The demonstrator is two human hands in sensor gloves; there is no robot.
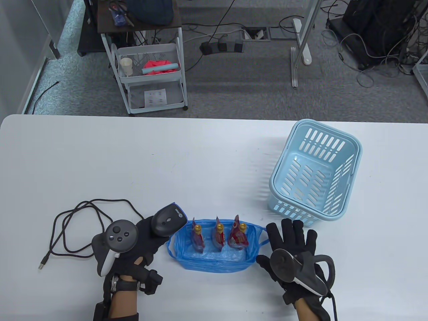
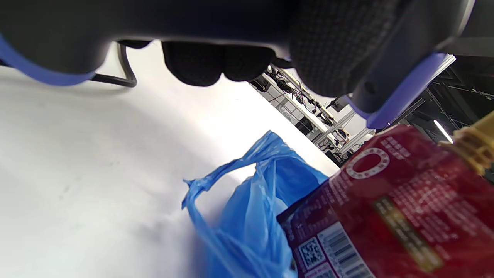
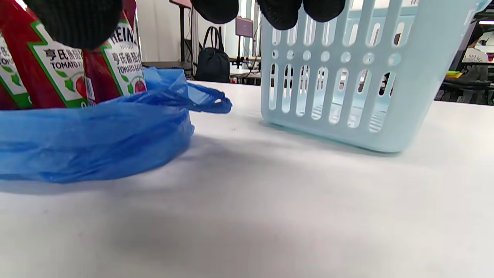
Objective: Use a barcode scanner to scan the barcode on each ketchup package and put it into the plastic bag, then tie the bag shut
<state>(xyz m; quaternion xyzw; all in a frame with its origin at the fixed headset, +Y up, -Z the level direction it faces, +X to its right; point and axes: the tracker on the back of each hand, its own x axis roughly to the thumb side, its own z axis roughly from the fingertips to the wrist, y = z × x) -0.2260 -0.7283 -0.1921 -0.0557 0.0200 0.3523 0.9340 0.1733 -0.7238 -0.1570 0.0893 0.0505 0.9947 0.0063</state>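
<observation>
Three red ketchup packages [image 1: 219, 237] with yellow caps stand upright inside the open blue plastic bag [image 1: 214, 260] at the table's front middle. My left hand [image 1: 143, 237] grips the dark barcode scanner [image 1: 168, 219] just left of the bag; its black cable [image 1: 83, 220] loops off to the left. In the left wrist view one package [image 2: 393, 216] shows its barcode close up beside the bag [image 2: 247, 208]. My right hand [image 1: 291, 247] hovers to the right of the bag with its fingers spread, holding nothing. The right wrist view shows the packages [image 3: 58, 73] above the bag's rim [image 3: 96, 135].
A light blue slotted basket [image 1: 314, 174] stands tilted at the right, just beyond my right hand, with nothing visible in it. In the right wrist view the basket [image 3: 347, 77] is close ahead. Past the table's far edge stands a white cart [image 1: 150, 73].
</observation>
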